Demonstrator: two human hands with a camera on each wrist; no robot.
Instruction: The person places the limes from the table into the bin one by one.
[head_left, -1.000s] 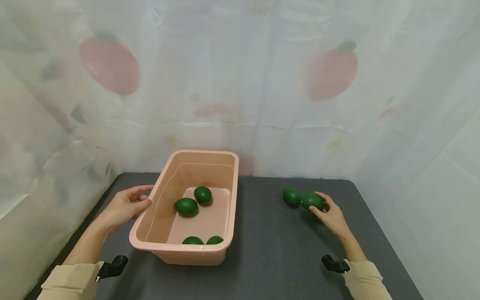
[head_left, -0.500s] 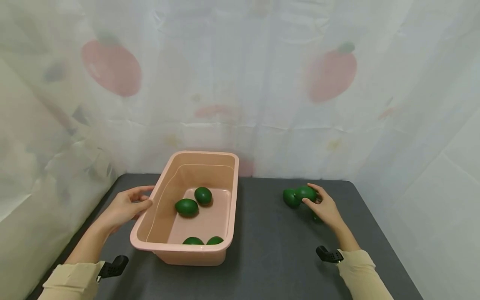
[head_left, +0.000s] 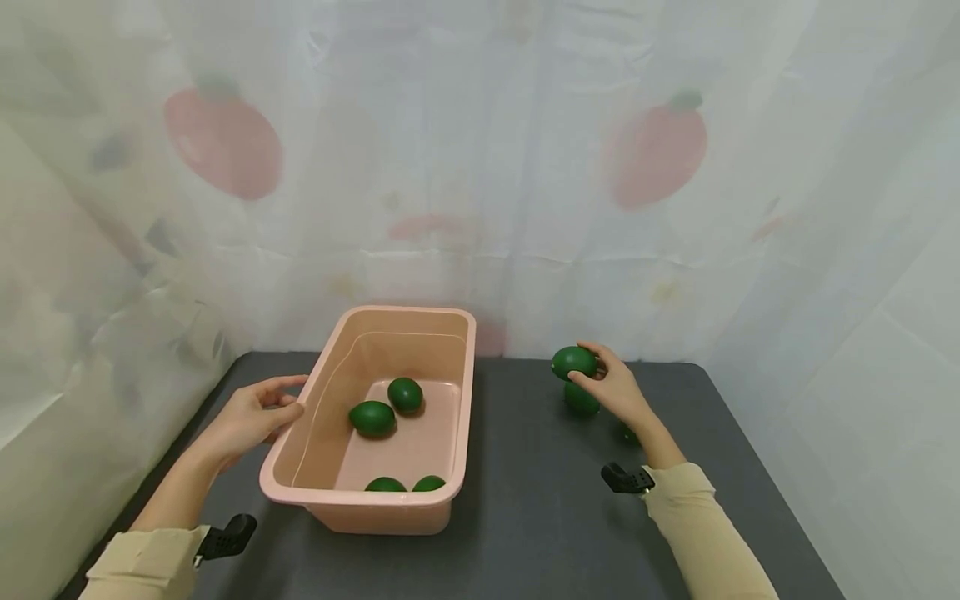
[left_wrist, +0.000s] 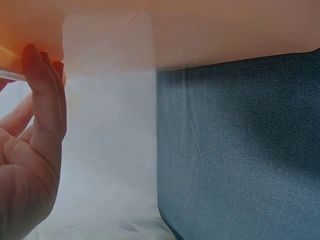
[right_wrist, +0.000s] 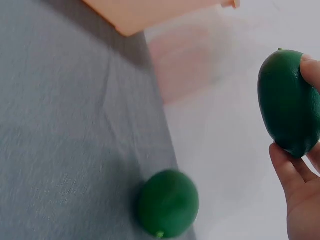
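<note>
A: What is held by the right hand [head_left: 618,392]?

B: A green lime [head_left: 574,362] is pinched between its curled fingers and thumb and is held up in the air, above the dark table [head_left: 540,500] and to the right of the pink tub [head_left: 461,400]. In the right wrist view the fruit [right_wrist: 289,102] is seen clasped at the fingertips, clear of the cloth.

A: Is anything seen beneath it?

B: A 2nd lime [head_left: 581,398] is seen on the table just below the lifted one, partly covered by the hand. The 2 are apart.

A: And the left hand [head_left: 251,414]?

B: It is laid against the tub's left rim, with the thumb touching the edge and the fingers gently bent over it. Nothing else is held. In the left wrist view the fingers [left_wrist: 42,95] are shown lying along the tub wall.

A: What is contained in the tub?

B: 4 limes [head_left: 372,417] are counted inside: 2 near the middle, side by side, and 2 at the near wall, half hidden by the rim.
</note>
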